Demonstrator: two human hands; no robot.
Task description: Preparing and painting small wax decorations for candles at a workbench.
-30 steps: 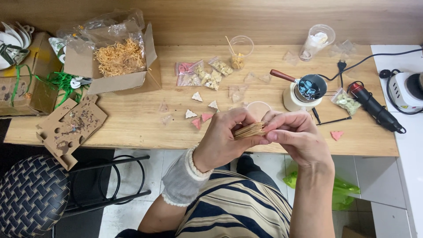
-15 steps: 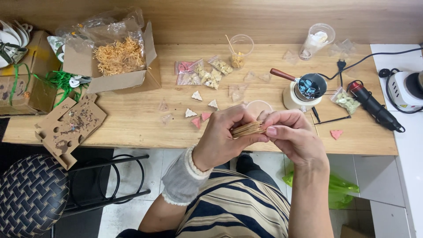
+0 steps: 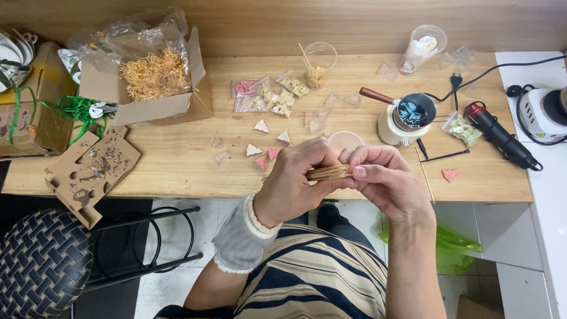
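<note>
Your left hand (image 3: 295, 186) and your right hand (image 3: 387, 180) are both closed on a thin bundle of pale wooden sticks (image 3: 328, 172), held level between them just above the front edge of the light wooden bench (image 3: 177, 159). Small pink and white triangular pieces (image 3: 260, 155) lie on the bench behind your left hand, and a cream pot with a brown handle (image 3: 404, 115) stands toward the back right.

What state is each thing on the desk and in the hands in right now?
Stick bundle: held flat between both hands.
Left hand: fingers closed on the bundle.
Right hand: fingers closed on the bundle's end.
Cardboard box: open, holding orange shreds.
Small pot: uncovered, on its white base.
Plug: lying loose, unplugged.
Clear cup: upright, stick inside.
</note>
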